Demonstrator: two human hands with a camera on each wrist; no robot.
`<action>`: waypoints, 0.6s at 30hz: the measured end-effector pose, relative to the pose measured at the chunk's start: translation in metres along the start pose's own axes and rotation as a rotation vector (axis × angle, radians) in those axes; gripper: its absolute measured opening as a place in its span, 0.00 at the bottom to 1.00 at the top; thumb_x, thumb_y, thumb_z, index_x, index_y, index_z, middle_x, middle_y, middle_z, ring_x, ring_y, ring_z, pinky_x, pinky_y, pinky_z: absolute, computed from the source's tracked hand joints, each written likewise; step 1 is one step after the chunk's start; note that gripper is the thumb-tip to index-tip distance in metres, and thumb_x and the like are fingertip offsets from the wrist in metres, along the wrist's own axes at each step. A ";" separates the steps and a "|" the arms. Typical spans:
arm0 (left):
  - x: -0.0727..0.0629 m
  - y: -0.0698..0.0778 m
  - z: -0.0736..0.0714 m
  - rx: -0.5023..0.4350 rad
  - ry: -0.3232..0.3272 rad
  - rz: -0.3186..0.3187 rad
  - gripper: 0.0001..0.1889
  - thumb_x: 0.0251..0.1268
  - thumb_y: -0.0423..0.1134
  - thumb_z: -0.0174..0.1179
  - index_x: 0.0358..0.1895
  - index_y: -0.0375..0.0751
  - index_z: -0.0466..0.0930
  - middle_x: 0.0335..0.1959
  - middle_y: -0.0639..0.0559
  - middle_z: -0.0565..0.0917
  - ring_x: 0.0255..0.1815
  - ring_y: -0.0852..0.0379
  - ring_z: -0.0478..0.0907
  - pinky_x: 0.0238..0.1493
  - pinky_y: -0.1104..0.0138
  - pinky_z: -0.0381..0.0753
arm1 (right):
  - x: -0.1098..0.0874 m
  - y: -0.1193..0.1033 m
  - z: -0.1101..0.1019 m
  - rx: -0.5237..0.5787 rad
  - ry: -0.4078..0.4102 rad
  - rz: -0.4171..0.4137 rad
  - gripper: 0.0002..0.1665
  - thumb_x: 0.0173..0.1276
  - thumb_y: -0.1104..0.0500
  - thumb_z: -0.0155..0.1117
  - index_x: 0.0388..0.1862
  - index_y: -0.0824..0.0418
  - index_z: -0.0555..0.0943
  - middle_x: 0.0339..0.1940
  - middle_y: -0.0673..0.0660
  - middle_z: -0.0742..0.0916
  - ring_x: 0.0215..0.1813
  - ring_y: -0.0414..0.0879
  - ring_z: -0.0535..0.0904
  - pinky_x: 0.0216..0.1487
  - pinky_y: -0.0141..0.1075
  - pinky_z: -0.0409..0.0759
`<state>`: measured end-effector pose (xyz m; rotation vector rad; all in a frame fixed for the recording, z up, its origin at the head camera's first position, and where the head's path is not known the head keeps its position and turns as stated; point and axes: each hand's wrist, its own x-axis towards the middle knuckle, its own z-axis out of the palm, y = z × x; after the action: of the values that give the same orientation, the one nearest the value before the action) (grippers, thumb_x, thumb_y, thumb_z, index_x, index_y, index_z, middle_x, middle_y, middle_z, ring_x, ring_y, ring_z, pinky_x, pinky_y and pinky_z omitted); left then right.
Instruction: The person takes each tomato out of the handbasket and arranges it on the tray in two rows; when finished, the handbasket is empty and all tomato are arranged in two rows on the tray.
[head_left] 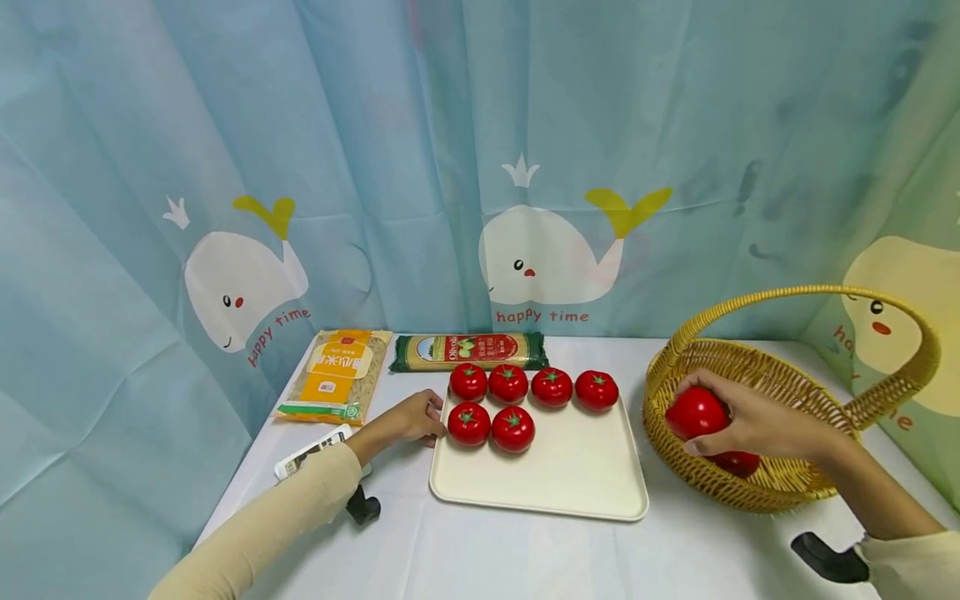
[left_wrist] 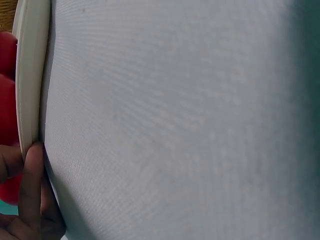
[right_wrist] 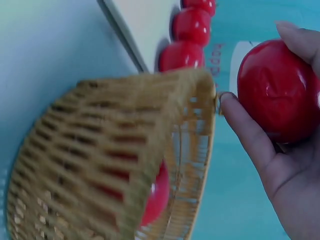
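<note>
My right hand (head_left: 731,421) grips a red tomato (head_left: 699,412) over the near left part of a wicker basket (head_left: 757,358). In the right wrist view, the fingers curl round that tomato (right_wrist: 275,92) just above the basket rim (right_wrist: 195,82). Another tomato (head_left: 738,463) lies inside the basket, partly covered by my hand. At the cream tray (head_left: 577,475), my left hand (head_left: 414,419) pinches the left rim, as the left wrist view shows with fingers on both sides of the edge (left_wrist: 31,75). Several tomatoes (head_left: 513,430) with green stems stand in two rows on the tray.
Behind the tray lies a pack of spaghetti (head_left: 468,352). A yellow and clear food bag (head_left: 337,375) lies at the back left, with a white labelled item (head_left: 311,450) partly under my left arm. The basket's tall handle (head_left: 795,292) arches above it. A whale-print curtain (head_left: 420,167) hangs behind.
</note>
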<state>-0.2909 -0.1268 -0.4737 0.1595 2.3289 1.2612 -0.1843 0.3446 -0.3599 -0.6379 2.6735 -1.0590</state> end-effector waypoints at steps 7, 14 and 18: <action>-0.001 0.002 0.002 0.008 0.008 -0.002 0.22 0.56 0.24 0.66 0.53 0.31 0.69 0.34 0.45 0.76 0.26 0.56 0.78 0.28 0.68 0.87 | 0.010 -0.007 0.015 -0.017 -0.033 -0.114 0.29 0.60 0.57 0.76 0.58 0.55 0.72 0.50 0.59 0.80 0.46 0.42 0.80 0.35 0.35 0.84; 0.000 0.002 0.003 0.010 0.006 -0.010 0.22 0.57 0.24 0.66 0.54 0.31 0.69 0.34 0.45 0.76 0.25 0.57 0.78 0.28 0.69 0.86 | 0.017 -0.012 0.029 -0.030 -0.006 -0.089 0.25 0.62 0.52 0.75 0.53 0.48 0.73 0.47 0.54 0.80 0.44 0.42 0.80 0.35 0.35 0.83; -0.001 0.003 0.002 0.010 0.007 -0.008 0.22 0.57 0.24 0.66 0.54 0.31 0.69 0.33 0.45 0.76 0.25 0.57 0.78 0.27 0.69 0.86 | 0.021 -0.011 0.037 0.007 0.016 -0.116 0.25 0.60 0.55 0.77 0.52 0.49 0.74 0.47 0.55 0.81 0.45 0.43 0.80 0.37 0.36 0.84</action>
<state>-0.2895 -0.1241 -0.4719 0.1499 2.3401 1.2483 -0.1871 0.3050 -0.3795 -0.7947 2.6737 -1.1060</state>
